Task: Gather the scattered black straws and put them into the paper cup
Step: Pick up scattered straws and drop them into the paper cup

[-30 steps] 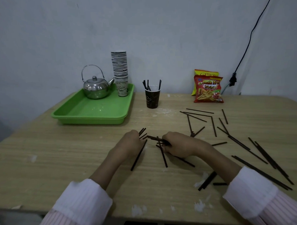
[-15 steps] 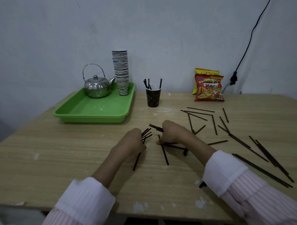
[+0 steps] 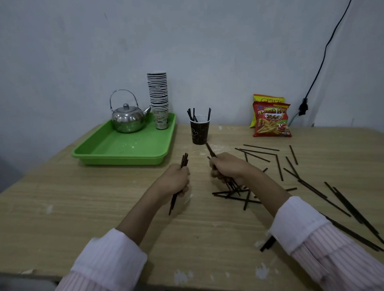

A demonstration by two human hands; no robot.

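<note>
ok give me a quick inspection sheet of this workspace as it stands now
Surface: wooden table, pale scuffs near the front edge.
Job's things: dark paper cup upright with a few straws in it; loose black straws scattered on the right.
Clutter: green tray holding a metal kettle and a stack of cups; two snack bags against the wall.
Grippers: left hand and right hand each closed on a bundle of straws.
Cables: black cable down the wall.
Surroundings: plain pale wall.

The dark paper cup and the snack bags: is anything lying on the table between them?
No. In the head view, only bare table separates the paper cup from the snack bags.
</note>
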